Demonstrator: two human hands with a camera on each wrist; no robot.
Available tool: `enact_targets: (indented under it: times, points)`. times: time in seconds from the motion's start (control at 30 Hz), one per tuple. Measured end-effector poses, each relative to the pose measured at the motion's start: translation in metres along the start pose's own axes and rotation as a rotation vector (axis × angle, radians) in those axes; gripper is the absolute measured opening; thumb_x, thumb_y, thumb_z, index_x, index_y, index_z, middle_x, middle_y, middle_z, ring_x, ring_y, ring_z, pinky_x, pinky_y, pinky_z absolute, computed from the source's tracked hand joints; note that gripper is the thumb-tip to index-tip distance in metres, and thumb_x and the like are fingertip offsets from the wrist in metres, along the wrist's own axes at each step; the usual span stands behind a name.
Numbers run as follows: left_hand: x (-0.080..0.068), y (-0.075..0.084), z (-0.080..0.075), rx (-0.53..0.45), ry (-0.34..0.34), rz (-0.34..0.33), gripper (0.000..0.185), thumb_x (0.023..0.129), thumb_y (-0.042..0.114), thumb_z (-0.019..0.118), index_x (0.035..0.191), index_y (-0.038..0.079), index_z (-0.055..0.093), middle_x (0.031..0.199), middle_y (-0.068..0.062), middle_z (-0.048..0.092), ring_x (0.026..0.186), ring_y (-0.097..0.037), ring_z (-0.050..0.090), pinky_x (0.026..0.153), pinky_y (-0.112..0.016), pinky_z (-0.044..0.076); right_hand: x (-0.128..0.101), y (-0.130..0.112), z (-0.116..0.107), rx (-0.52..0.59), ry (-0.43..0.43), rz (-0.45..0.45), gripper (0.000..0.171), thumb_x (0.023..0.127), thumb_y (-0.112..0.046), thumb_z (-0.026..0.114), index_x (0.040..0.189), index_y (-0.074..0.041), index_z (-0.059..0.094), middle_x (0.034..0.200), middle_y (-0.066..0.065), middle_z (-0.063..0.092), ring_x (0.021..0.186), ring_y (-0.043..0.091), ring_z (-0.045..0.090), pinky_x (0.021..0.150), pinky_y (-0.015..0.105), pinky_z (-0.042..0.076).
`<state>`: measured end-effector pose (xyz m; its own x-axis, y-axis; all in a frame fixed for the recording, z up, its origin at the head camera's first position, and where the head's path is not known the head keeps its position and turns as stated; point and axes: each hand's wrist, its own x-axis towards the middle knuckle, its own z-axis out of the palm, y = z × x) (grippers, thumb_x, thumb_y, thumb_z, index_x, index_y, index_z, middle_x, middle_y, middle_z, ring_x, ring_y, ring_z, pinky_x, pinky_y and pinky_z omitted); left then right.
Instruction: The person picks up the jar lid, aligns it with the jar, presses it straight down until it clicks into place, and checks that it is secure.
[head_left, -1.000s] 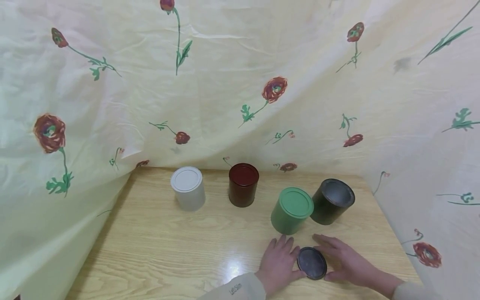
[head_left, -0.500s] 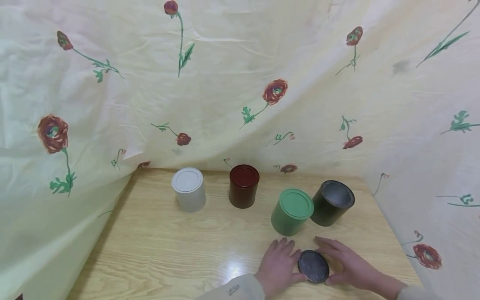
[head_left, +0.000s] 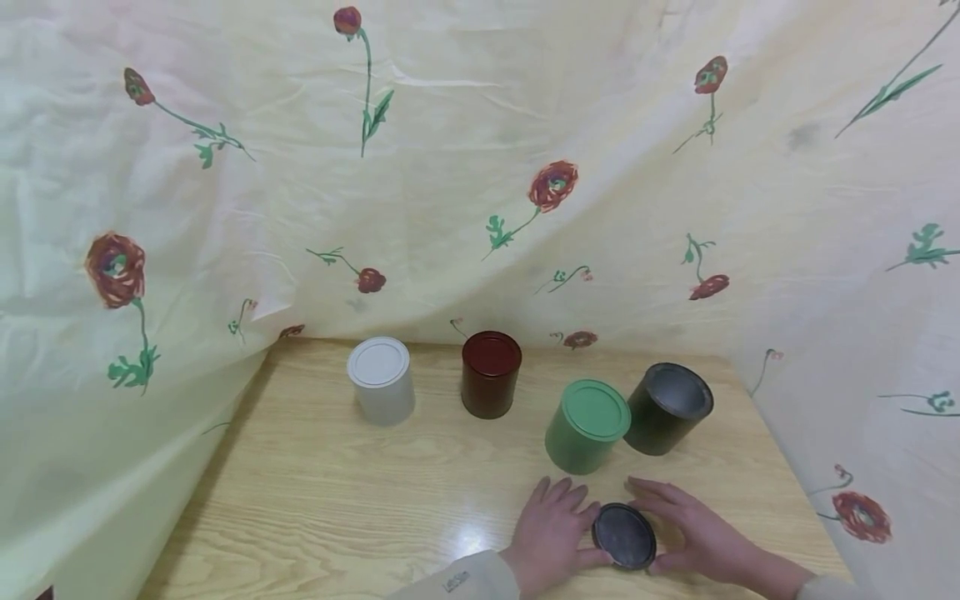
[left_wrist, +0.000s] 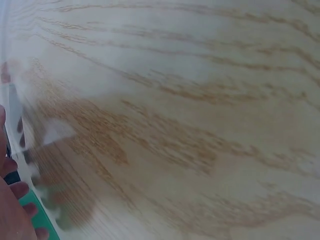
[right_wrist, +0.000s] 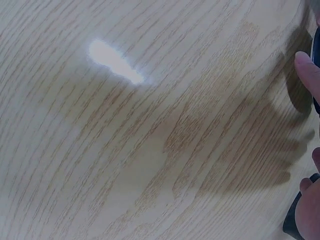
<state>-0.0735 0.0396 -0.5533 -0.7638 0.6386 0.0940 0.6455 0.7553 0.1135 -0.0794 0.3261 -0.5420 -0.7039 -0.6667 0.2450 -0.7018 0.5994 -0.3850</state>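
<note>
A round black lid (head_left: 624, 536) is between my two hands near the front right of the table in the head view. My left hand (head_left: 547, 533) pinches its left edge with thumb and index finger, the other fingers spread. My right hand (head_left: 701, 533) pinches the opposite edge the same way. Just beyond stands a green can (head_left: 587, 429) with its lid on. Behind it, to the right, is a black can (head_left: 666, 412) with an open top. In the right wrist view, the black lid (right_wrist: 316, 50) shows only at the right edge, beside a fingertip, with a shadow below.
A white can (head_left: 382, 383) and a dark red can (head_left: 491, 375), both lidded, stand toward the back of the wooden table (head_left: 360, 492). A flowered cloth (head_left: 450, 208) hangs behind and along both sides. Light glares off the tabletop in front.
The view has shifted slightly. Both hands keep their hold on the black lid, which has moved only slightly toward me. The cans stand where they were.
</note>
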Motion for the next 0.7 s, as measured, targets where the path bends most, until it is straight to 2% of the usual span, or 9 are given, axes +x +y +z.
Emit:
enact_targets:
  times: [0.17,0.33,0.57,0.7]
  points:
    - [-0.001,-0.002,0.000,-0.020,0.001,-0.003,0.070,0.096,0.081,0.053,0.148,0.036,0.065,0.153,0.010,0.060,0.145,-0.018,0.053,0.120,-0.044,0.044,0.002,-0.002,-0.003,-0.011,-0.005,0.015,0.083,0.066,-0.051,0.096,0.134,-0.011,0.072,0.150,0.012,0.059,0.143,0.001,0.044,0.112,0.005,0.026]
    - [-0.002,-0.004,0.001,-0.023,0.024,-0.002,0.071,0.095,0.081,0.053,0.149,0.035,0.064,0.154,0.009,0.059,0.146,-0.018,0.052,0.121,-0.044,0.043,0.006,-0.007,-0.007,-0.039,-0.003,0.026,0.086,0.064,-0.049,0.097,0.138,-0.013,0.071,0.151,0.009,0.059,0.141,0.005,0.048,0.109,0.009,0.036]
    - [-0.006,-0.008,-0.011,-0.001,0.086,0.002,0.072,0.095,0.081,0.054,0.147,0.034,0.066,0.151,0.007,0.062,0.142,-0.019,0.056,0.118,-0.045,0.046,0.011,-0.014,-0.013,-0.044,0.029,0.026,0.088,0.060,-0.042,0.100,0.138,-0.015,0.071,0.151,0.010,0.059,0.140,0.005,0.049,0.109,0.007,0.033]
    - [-0.008,-0.010,-0.018,-0.020,0.085,0.000,0.072,0.095,0.080,0.054,0.149,0.034,0.065,0.152,0.007,0.061,0.142,-0.020,0.056,0.117,-0.047,0.047,0.014,-0.017,-0.017,-0.053,0.036,0.032,0.086,0.061,-0.043,0.100,0.138,-0.017,0.071,0.151,0.007,0.059,0.139,0.005,0.049,0.106,0.012,0.042]
